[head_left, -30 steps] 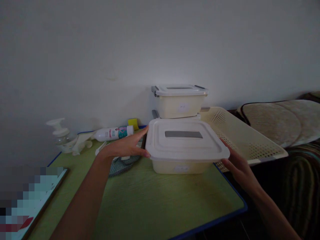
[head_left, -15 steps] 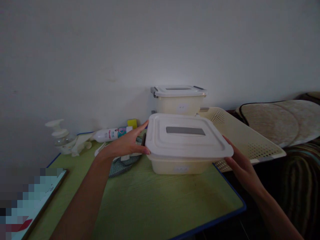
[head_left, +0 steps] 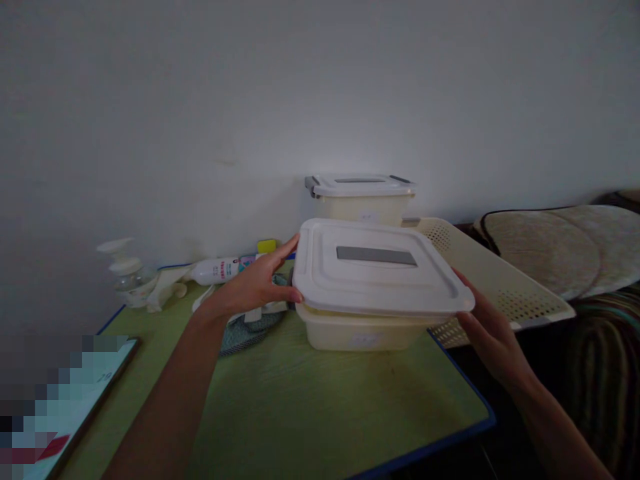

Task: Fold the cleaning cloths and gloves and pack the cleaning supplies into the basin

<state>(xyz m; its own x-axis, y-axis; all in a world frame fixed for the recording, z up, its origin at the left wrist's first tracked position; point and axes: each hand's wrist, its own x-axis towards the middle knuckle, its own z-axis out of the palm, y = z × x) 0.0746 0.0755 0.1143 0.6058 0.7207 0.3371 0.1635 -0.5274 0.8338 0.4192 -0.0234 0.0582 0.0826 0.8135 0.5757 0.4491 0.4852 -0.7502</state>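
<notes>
A white lid with a grey handle strip lies slightly askew over a cream plastic storage box, and a narrow gap shows along the front left. My left hand grips the lid's left edge, thumb at the front corner and fingers along the side. On the opposite side, my right hand holds the right edge near the front corner, its fingers partly hidden beneath. The box rests on a green-covered table. A grey latch shows beside my left thumb.
Behind stands a second lidded box. A cream perforated basket sits to the right, by a cushion. At the left are a pump bottle, a white bottle, a yellow block, a grey-green cloth and a framed panel.
Both hands have raised the lid a little and shifted it slightly right, opening a gap above the box's rim. The box itself stays on the table.
</notes>
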